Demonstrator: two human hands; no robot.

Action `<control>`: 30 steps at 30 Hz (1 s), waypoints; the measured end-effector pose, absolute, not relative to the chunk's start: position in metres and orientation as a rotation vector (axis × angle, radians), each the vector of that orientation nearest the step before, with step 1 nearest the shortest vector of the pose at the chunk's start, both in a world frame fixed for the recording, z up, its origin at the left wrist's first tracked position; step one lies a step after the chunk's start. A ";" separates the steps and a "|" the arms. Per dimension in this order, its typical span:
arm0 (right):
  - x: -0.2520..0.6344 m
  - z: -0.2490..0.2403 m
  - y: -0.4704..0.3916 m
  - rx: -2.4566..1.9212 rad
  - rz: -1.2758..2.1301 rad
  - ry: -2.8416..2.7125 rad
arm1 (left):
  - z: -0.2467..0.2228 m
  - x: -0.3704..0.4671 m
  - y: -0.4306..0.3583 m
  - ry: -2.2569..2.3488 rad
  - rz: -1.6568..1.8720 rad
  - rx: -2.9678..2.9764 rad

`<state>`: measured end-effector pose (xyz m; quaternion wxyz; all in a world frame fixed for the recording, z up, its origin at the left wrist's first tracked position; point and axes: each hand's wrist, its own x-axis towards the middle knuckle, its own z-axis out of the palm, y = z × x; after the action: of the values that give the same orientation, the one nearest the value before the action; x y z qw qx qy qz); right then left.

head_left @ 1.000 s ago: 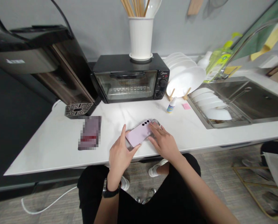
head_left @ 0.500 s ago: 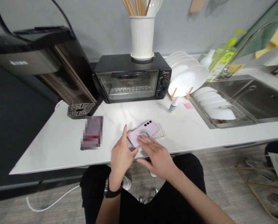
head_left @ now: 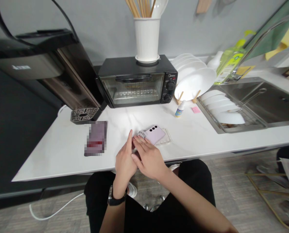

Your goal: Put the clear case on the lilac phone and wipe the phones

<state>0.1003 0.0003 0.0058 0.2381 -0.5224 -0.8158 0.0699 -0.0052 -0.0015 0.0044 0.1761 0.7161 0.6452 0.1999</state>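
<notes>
Right hand (head_left: 148, 158) slid left over pink phone (head_left: 154, 133), fingers flat; phone sits in clear case (head_left: 167, 137).

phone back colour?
Pale lilac-pink, with three dark camera lenses, on the phone under the right hand; head view shows it.

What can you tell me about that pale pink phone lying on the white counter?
The pale pink phone is a slim, flat slab with rounded corners and a smooth, matte-looking back. It lies back up, three small dark camera lenses in a row near its far end. It rests at a slant on a clear plastic case near the front edge of the white counter. The right hand covers its near end with its fingers; the left hand is at its near left corner.
</notes>
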 end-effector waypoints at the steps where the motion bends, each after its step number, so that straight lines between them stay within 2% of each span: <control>1: 0.100 0.007 -0.005 -1.415 0.211 -2.253 | 0.004 -0.006 -0.001 1.818 0.561 2.027; 6: 0.129 0.005 -0.017 -1.446 0.226 -2.281 | 0.006 -0.003 -0.001 1.791 0.618 2.011; 10: 0.154 0.000 0.000 -1.612 0.106 -2.147 | 0.009 -0.001 -0.001 1.803 0.670 2.007; 17: 0.132 -0.008 0.029 -1.679 0.005 -2.030 | 0.008 0.000 -0.001 1.817 0.659 2.037; 25: 0.098 0.000 0.010 -1.477 0.166 -2.224 | -0.005 -0.005 0.002 1.881 0.624 2.063; 30: 0.107 -0.001 -0.011 -1.307 0.240 -2.387 | -0.006 -0.005 0.002 1.876 0.658 2.073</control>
<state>0.1067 -0.0105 -0.0013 0.2036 -0.4684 -0.8554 0.0859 -0.0053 0.0024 -0.0055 0.1346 0.7152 0.6472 0.2269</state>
